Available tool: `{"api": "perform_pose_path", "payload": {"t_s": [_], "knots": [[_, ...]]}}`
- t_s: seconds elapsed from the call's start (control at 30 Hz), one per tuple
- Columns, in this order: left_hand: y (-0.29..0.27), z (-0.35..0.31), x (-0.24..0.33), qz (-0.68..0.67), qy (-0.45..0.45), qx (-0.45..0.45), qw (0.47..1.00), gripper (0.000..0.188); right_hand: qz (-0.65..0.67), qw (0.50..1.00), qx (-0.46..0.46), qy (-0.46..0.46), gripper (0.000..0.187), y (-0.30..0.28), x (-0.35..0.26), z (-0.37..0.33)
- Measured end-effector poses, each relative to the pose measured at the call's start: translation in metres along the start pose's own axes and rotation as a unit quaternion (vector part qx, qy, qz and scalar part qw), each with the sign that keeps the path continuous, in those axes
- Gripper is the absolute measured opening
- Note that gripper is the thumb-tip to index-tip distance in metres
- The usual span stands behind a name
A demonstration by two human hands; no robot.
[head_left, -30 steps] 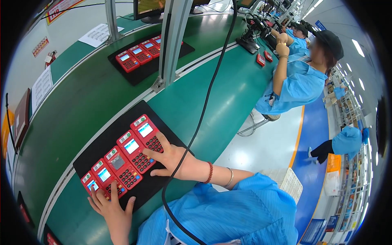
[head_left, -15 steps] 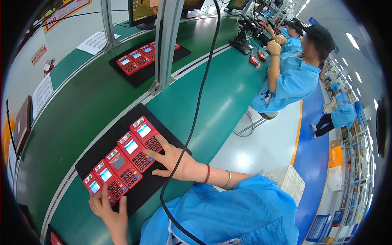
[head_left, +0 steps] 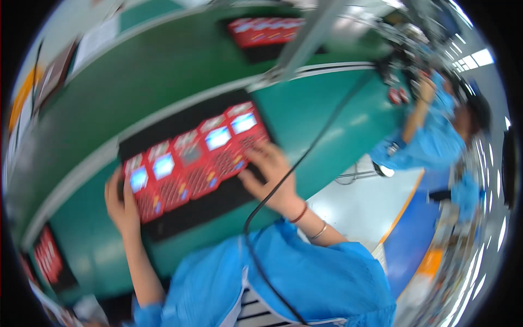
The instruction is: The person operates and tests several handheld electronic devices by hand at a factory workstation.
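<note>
Several red card payment terminals [head_left: 192, 155] stand side by side in a slanted row on a black mat [head_left: 182, 224]. Most of their small screens glow white and blue; the middle terminal's screen [head_left: 191, 154] looks grey. At the left end of the row, my left hand [head_left: 121, 204] lies along the outermost terminal's edge, fingers stretched out. My right hand [head_left: 271, 177] reaches over the rightmost terminal [head_left: 246, 126], its spread fingertips at the keypad. Motion blur hides whether those fingertips press the keys. Neither hand is closed round a terminal.
A black cable [head_left: 256, 210] hangs across the view by my right wrist. Behind a metal post [head_left: 308, 41], another mat holds red terminals [head_left: 264, 31]; more terminals [head_left: 49, 256] lie at lower left. A co-worker in blue [head_left: 427, 133] sits at the right along the green bench [head_left: 321, 117].
The view has swung, so the row now appears higher and more level. My left hand has moved from the leftmost terminals' keypads to the outer edge. My right hand stays by the rightmost terminal.
</note>
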State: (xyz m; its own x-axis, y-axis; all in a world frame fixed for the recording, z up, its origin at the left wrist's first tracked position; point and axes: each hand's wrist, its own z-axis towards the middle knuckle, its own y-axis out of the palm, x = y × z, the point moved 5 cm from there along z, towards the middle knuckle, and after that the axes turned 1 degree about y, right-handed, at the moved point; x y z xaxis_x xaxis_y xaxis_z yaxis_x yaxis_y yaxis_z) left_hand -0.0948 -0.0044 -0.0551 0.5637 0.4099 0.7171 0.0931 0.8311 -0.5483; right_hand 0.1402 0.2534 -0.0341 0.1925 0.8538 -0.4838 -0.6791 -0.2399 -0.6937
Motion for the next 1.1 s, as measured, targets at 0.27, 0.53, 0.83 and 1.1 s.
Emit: {"api": "perform_pose_path", "payload": {"t_s": [0.27,0.53,0.83,1.1], "knots": [[-0.005,-0.001,0.009,-0.027,-0.089,-0.001,0.996,0.028,-0.044,0.994,-0.085,-0.060,0.046,0.018,-0.040,0.010],[0.000,-0.004,0.018,-0.023,-0.062,-0.017,0.998,0.029,-0.001,0.991,-0.103,-0.087,0.044,0.023,-0.040,0.020],[-0.003,-0.008,-0.009,0.013,-0.042,-0.014,0.999,0.031,0.073,0.993,-0.055,-0.075,0.043,0.039,-0.036,0.018],[0.010,-0.008,0.015,-0.097,0.021,-0.099,0.990,0.067,0.077,0.993,-0.056,-0.066,0.041,0.037,-0.033,0.018]]}}
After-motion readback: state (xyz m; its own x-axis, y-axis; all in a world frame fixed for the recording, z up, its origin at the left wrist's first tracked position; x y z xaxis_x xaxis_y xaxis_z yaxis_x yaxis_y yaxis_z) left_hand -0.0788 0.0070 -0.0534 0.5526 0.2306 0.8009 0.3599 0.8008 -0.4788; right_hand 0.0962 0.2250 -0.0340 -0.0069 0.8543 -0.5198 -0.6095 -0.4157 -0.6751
